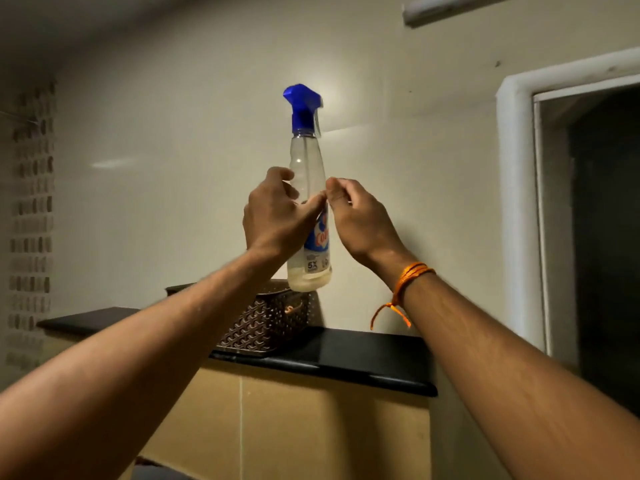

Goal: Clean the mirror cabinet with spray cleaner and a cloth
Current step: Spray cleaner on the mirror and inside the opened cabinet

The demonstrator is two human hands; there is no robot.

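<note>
over the black shelf (363, 358): spray bottle (308, 161) in my left hand (273, 220)

up in front of the far wall (173, 133), i hold the spray bottle upright, raised clear of the shelf. my left hand grips it around the middle, fingers curled round the clear body from the left side and thumb lying across the near face. its blue trigger head (302, 105) stands well above my fingers, with the nozzle pointing left. the label (317, 251) shows below my hand, and a little pale liquid (308, 280) sits at the very bottom; the rest of the bottle looks see-through.

my right hand (360, 223) is at the bottle's right edge, fingers curled in, fingertips touching or just beside the plastic and close to my left thumb. i cannot tell whether it pinches the bottle or only rests against it. an orange thread (412, 271) is tied round my right wrist, one loose end hanging down.

just under the bottle, a dark brown perforated basket (266, 323) sits on the shelf, partly hidden behind my left forearm. far to the right is a dark doorway (588, 220) with a pale frame. a tube light (450, 8) is mounted high on the wall, at the upper right.
</note>
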